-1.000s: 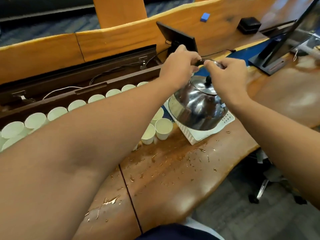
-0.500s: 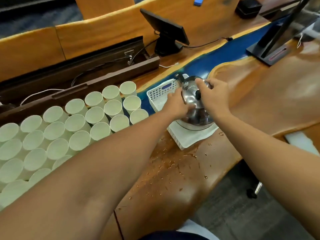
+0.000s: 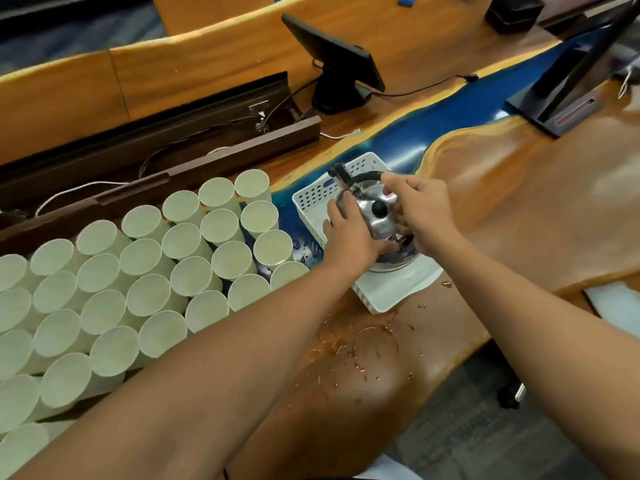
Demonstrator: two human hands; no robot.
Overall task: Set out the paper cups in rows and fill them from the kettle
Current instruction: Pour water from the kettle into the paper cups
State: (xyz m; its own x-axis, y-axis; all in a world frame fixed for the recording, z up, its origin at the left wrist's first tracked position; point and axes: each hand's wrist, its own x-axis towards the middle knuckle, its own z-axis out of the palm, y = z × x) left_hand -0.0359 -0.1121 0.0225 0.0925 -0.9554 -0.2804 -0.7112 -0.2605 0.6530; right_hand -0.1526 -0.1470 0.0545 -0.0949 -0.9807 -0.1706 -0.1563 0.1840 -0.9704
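I see a mirror-polished steel kettle (image 3: 375, 211), perforated white plastic basket (image 3: 313, 199), matt pale paper cups (image 3: 149, 268), glossy varnished wood table (image 3: 519, 209) with water beads.

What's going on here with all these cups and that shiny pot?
A person has set out rows of paper cups on a long wooden table. Both hands are on a steel kettle that sits in a white basket beside the cups. The left hand rests against the kettle's side, and the right hand reaches over its lid. Water drops lie on the table near the basket.
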